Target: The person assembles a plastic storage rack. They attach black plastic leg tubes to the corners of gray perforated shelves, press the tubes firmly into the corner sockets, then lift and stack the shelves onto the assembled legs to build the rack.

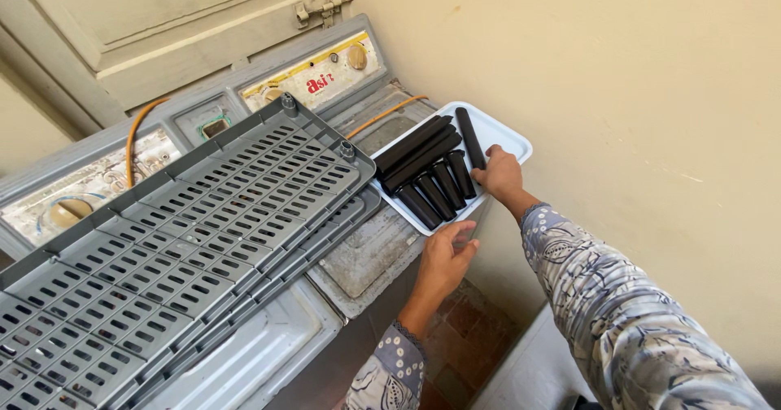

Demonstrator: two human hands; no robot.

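- Beige plaster wall (634,93) and an old cream door (163,19) frame a twin-tub washing machine (358,259), whose worn lid serves as the work surface.
- Right hand (500,174): fingers curled onto the far right edge of the white tray (508,137), with the tips against one long black tube (469,137) lying along that side. Whether they actually pinch the tube or only press on it, I cannot tell.
- Left hand (446,259): fingers half open and bent, thumb up, touching or just under the tray's near corner; the exact contact is hidden.
- On the tray, a row of short black tubes (439,190) lies side by side at the near end, with longer black tubes (415,154) stacked crosswise behind them.
- The tray sits at the machine's right edge, its near corner seeming to overhang open floor of reddish tiles (464,320).
- Just beside it on the left, touching or nearly so, lies a stack of grey slotted plastic panels (187,239) that covers most of the machine top, with an orange hose (134,137) behind.
- Risk, as I judge it: the tubes are round and loose, so tilting the tray could roll them off the low rim to the floor.
- Likewise, with the tray perched at the edge, a nudge from the panels or a slipping grip could tip it over.
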